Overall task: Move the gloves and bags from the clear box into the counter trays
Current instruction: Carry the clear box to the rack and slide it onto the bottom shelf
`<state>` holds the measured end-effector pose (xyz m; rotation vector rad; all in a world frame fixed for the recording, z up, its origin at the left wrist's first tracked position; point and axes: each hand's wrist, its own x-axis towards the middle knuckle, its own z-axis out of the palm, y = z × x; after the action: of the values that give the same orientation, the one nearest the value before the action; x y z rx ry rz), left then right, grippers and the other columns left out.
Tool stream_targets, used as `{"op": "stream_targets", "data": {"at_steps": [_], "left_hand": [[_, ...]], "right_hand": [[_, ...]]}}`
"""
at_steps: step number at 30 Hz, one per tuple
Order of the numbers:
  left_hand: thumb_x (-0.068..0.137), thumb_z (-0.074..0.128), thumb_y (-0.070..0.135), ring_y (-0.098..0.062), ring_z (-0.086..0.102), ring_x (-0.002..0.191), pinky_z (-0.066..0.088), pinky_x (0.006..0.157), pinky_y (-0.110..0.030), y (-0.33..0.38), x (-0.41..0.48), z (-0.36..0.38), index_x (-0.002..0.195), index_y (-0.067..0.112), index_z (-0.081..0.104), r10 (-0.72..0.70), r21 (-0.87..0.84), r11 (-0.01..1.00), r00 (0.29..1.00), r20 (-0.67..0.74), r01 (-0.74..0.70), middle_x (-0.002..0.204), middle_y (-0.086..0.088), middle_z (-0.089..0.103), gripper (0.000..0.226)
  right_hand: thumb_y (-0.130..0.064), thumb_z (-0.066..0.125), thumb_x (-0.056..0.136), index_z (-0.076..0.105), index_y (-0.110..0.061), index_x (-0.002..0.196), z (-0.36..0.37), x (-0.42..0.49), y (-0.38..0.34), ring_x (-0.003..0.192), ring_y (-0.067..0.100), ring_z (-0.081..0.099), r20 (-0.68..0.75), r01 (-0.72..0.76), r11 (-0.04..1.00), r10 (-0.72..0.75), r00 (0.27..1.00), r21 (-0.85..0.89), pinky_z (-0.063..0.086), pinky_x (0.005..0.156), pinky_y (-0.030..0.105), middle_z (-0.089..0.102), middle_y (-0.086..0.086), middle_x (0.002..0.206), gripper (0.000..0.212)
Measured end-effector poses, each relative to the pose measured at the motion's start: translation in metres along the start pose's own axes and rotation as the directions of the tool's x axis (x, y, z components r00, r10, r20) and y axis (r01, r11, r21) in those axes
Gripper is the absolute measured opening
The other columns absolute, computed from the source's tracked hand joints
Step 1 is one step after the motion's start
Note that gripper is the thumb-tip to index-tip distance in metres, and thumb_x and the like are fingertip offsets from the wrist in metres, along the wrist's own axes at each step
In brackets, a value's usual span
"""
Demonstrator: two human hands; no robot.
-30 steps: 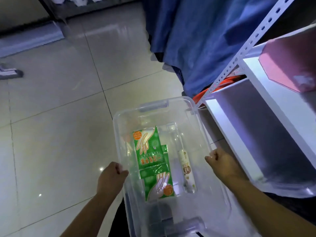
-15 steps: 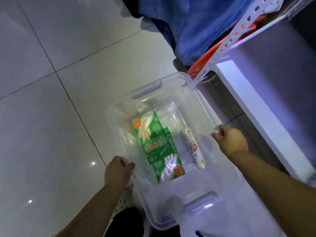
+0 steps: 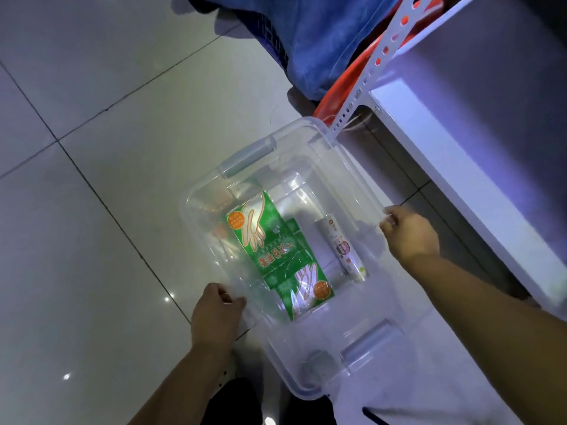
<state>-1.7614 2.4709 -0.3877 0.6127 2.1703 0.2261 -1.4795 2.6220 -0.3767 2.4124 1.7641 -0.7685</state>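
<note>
The clear box (image 3: 365,191) hangs low over the tiled floor, gripped on both long sides. My left hand (image 3: 214,317) is closed on its left rim and my right hand (image 3: 409,236) on its right rim. Inside lie green glove packs (image 3: 276,250) printed with white hands, stacked and overlapping. Beside them on the right lies a slim white roll of bags (image 3: 343,246). The counter trays are out of sight.
A white shelf (image 3: 454,167) with a perforated metal upright (image 3: 371,69) stands to the right, close to the box's far corner. Blue cloth (image 3: 325,35) and something orange (image 3: 340,90) sit behind the upright. Glossy floor tiles (image 3: 92,210) spread to the left.
The view has tilted further down and the box now sits lower and more to the right, closer to the shelf upright. Both hands keep their grip on the rims.
</note>
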Motion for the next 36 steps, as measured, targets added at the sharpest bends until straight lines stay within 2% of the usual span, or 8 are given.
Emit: {"op": "stream_targets", "data": {"at_steps": [5,12,18,22,26,29,32,36], "left_hand": [[0.076,0.07,0.013,-0.018,0.055,0.076,0.038,0.072,-0.026,0.032,-0.023,-0.025,0.113,0.01,0.054,0.203,0.087,0.977,0.975,-0.091,-0.195,0.107,-0.006,0.056,0.04],[0.076,0.068,0.01,-0.023,0.059,0.078,0.042,0.071,-0.029,0.126,-0.088,-0.059,0.103,0.016,0.059,0.531,0.119,0.838,0.846,0.046,-0.533,0.099,-0.001,0.057,0.029],[0.079,0.065,0.016,-0.021,0.058,0.078,0.042,0.07,-0.03,0.18,-0.148,-0.065,0.1,0.018,0.06,0.635,0.156,0.735,0.75,0.184,-0.66,0.094,0.005,0.053,0.022],[0.083,0.063,0.016,-0.019,0.057,0.076,0.04,0.069,-0.029,0.173,-0.171,-0.06,0.104,0.016,0.062,0.656,0.172,0.68,0.696,0.292,-0.713,0.101,-0.001,0.058,0.02],[0.086,0.06,0.014,-0.019,0.056,0.078,0.038,0.069,-0.029,0.155,-0.182,-0.056,0.1,0.017,0.063,0.661,0.187,0.646,0.665,0.347,-0.74,0.1,-0.001,0.06,0.015],[0.087,0.058,0.016,-0.019,0.055,0.077,0.037,0.068,-0.029,0.139,-0.186,-0.052,0.097,0.019,0.062,0.644,0.2,0.644,0.665,0.38,-0.738,0.096,0.0,0.059,0.011],[0.087,0.058,0.014,-0.022,0.057,0.078,0.04,0.069,-0.03,0.122,-0.185,-0.05,0.097,0.017,0.063,0.633,0.216,0.643,0.669,0.39,-0.735,0.097,-0.001,0.059,0.012],[0.086,0.059,0.012,-0.025,0.059,0.08,0.044,0.069,-0.032,0.11,-0.185,-0.053,0.098,0.015,0.064,0.616,0.226,0.646,0.673,0.409,-0.729,0.1,-0.004,0.059,0.013]], "right_hand": [[-0.014,0.056,0.091,0.059,-0.017,0.12,-0.04,-0.041,0.007,0.1,0.026,0.062,-0.068,0.061,0.995,-0.056,0.996,0.077,0.052,0.081,0.037,0.059,0.008,0.127,0.03],[0.001,0.058,0.085,0.064,-0.013,0.105,-0.151,-0.144,0.037,0.081,0.019,0.059,-0.351,0.08,0.971,0.004,0.937,0.226,0.045,0.076,0.025,0.063,0.007,0.108,0.025],[-0.006,0.055,0.085,0.067,-0.009,0.1,-0.228,-0.206,0.079,0.087,0.024,0.059,-0.613,0.048,0.989,0.05,0.788,0.143,0.042,0.071,0.025,0.065,0.01,0.102,0.019],[-0.003,0.058,0.082,0.06,0.0,0.104,-0.253,-0.219,0.104,0.098,0.033,0.045,-0.789,-0.087,0.98,0.197,0.582,0.181,0.041,0.079,0.042,0.055,0.024,0.106,0.022],[-0.018,0.05,0.093,0.043,0.004,0.126,-0.273,-0.204,0.112,0.116,0.04,0.039,-0.676,-0.279,0.867,0.496,0.545,0.412,0.032,0.099,0.047,0.045,0.029,0.123,0.041],[-0.03,0.037,0.098,0.046,0.004,0.118,-0.281,-0.181,0.115,0.114,0.04,0.045,-0.536,-0.381,0.751,0.655,0.533,0.539,0.038,0.091,0.046,0.05,0.024,0.121,0.041],[-0.034,0.04,0.096,0.049,-0.006,0.103,-0.284,-0.165,0.121,0.094,0.031,0.054,-0.42,-0.321,0.611,0.759,0.498,0.723,0.042,0.077,0.04,0.052,0.013,0.108,0.03],[-0.018,0.05,0.084,0.036,-0.02,0.069,-0.291,-0.162,0.125,0.054,0.014,0.036,-0.247,-0.146,0.382,0.799,0.548,0.913,0.031,0.053,0.026,0.043,0.002,0.071,0.02]]}}
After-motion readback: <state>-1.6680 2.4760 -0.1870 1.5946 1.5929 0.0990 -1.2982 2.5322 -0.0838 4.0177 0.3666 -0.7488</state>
